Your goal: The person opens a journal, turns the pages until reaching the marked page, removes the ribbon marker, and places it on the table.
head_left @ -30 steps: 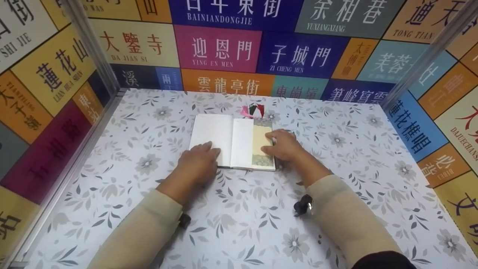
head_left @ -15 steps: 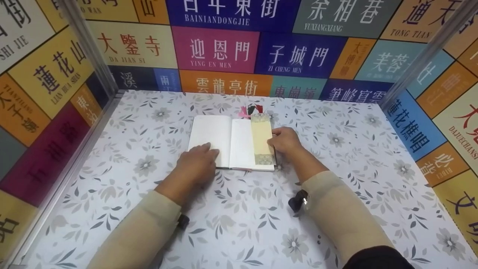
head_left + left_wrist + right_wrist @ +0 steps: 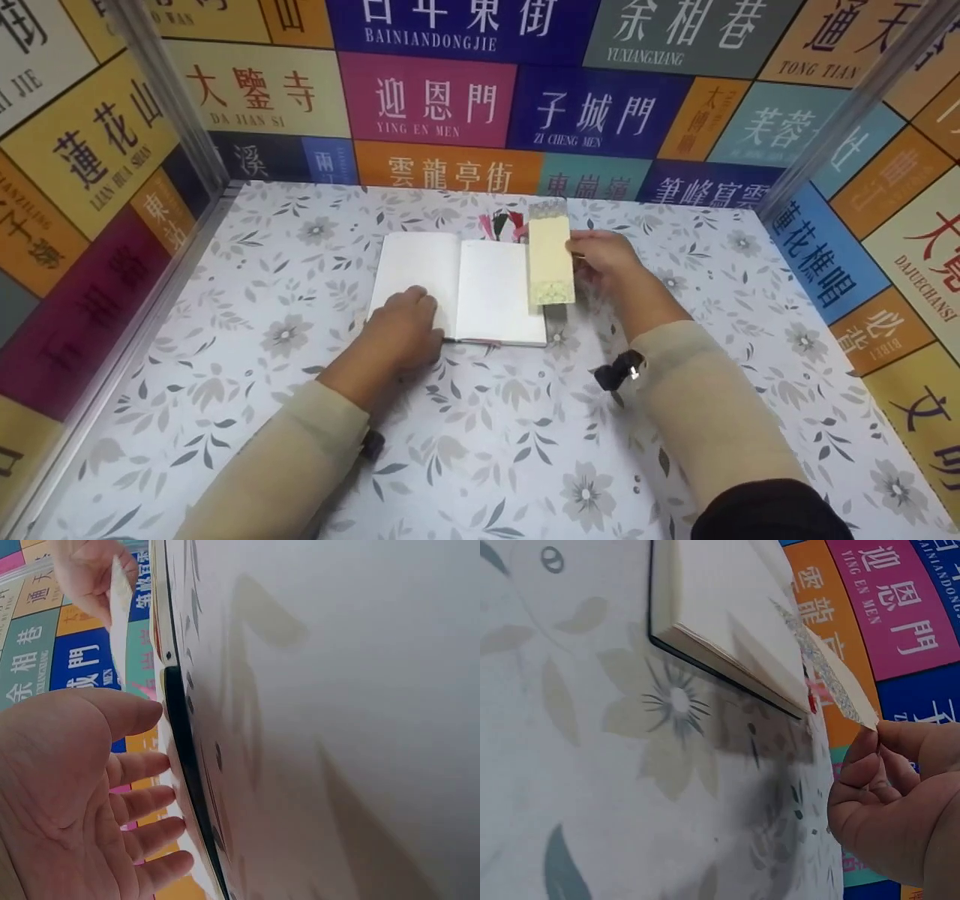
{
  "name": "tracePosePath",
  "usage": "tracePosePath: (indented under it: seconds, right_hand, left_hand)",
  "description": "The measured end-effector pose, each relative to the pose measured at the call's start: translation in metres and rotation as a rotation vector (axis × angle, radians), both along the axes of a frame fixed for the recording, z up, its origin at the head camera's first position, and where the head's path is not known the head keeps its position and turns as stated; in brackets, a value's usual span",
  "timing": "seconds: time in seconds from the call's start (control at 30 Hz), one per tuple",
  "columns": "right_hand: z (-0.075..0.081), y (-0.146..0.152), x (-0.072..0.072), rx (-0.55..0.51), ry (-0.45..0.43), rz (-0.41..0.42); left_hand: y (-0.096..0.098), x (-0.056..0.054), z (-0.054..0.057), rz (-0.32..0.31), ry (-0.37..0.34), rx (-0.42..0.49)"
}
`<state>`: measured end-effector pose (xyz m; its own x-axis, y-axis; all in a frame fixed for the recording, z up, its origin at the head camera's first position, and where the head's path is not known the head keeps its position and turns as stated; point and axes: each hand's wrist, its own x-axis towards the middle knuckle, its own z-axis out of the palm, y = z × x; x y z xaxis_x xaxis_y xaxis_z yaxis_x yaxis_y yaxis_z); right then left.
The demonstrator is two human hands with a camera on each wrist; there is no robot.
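An open notebook [image 3: 491,292] with blank-looking pages lies on the table. My left hand [image 3: 405,326] rests its fingertips on the left page near the lower edge; in the left wrist view its fingers [image 3: 150,802] are spread and relaxed along the book's edge. My right hand [image 3: 604,259] pinches the right long edge of a pale yellow bookmark [image 3: 551,251] with grey patterned ends, between thumb and fingers. The bookmark is raised above the right page's outer edge, apart from the page. The right wrist view shows the pinched bookmark [image 3: 836,682] tilted, seen nearly edge-on.
Pink, dark green and red tassels [image 3: 502,223] lie just beyond the notebook's far edge. A floral cloth [image 3: 480,435] covers the table. Panels with printed street names [image 3: 435,105] stand at the back and both sides.
My right hand has slid the bookmark to the page's right edge and lifted it up, away from the notebook. The right page is now uncovered. My left hand has stayed on the left page.
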<state>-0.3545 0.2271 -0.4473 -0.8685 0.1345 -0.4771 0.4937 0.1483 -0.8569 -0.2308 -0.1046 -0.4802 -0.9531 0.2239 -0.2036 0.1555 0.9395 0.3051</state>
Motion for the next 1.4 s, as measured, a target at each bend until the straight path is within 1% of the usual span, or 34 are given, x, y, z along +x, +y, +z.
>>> tracePosePath:
  seconds: [0.17, 0.27, 0.37, 0.47, 0.57, 0.67, 0.77, 0.83, 0.9, 0.97, 1.03, 1.13, 1.2, 1.33, 1.4]
  right_hand:
    - [0.019, 0.020, -0.010, -0.050, 0.027, -0.036]
    - [0.022, 0.034, -0.015, -0.032, 0.043, -0.053]
    - [0.016, 0.048, -0.018, 0.013, 0.037, -0.056]
    - [0.004, 0.060, -0.018, 0.057, 0.005, -0.045]
    - [-0.008, 0.070, -0.017, 0.110, -0.027, -0.051]
    - [-0.019, 0.078, -0.018, 0.189, -0.037, -0.052]
    - [-0.026, 0.081, -0.020, 0.292, -0.029, -0.029]
    - [-0.029, 0.081, -0.020, 0.354, -0.030, -0.001]
    - [-0.030, 0.079, -0.020, 0.411, -0.038, 0.011]
    - [-0.031, 0.080, -0.019, 0.456, -0.053, 0.008]
    - [-0.032, 0.079, -0.018, 0.490, -0.067, 0.004]
    - [-0.035, 0.079, -0.016, 0.520, -0.075, -0.003]
    - [-0.036, 0.080, -0.015, 0.523, -0.066, -0.007]
    - [-0.037, 0.082, -0.015, 0.539, -0.030, -0.007]
    - [-0.035, 0.082, -0.014, 0.522, -0.017, -0.006]
  left_hand:
    - [0.003, -0.002, -0.001, 0.021, -0.017, -0.032]
    - [0.003, -0.002, -0.001, 0.024, -0.024, -0.044]
    - [0.004, -0.002, -0.001, 0.025, -0.026, -0.040]
    - [0.007, -0.001, 0.000, 0.021, -0.018, -0.035]
    - [0.010, -0.001, 0.002, 0.016, -0.001, -0.034]
    - [0.014, -0.003, 0.003, 0.015, 0.000, -0.031]
    - [0.020, -0.005, 0.006, 0.034, -0.028, -0.033]
    - [0.024, -0.006, 0.008, 0.045, -0.045, -0.043]
    - [0.028, -0.007, 0.010, 0.052, -0.046, -0.058]
    - [0.032, -0.008, 0.012, 0.046, -0.026, -0.076]
    - [0.037, -0.009, 0.013, 0.029, 0.012, -0.101]
    - [0.041, -0.010, 0.012, -0.001, 0.066, -0.120]
    - [0.043, -0.010, 0.010, -0.019, 0.086, -0.125]
    - [0.045, -0.009, 0.006, -0.031, 0.087, -0.115]
    - [0.046, -0.008, 0.004, -0.032, 0.086, -0.115]
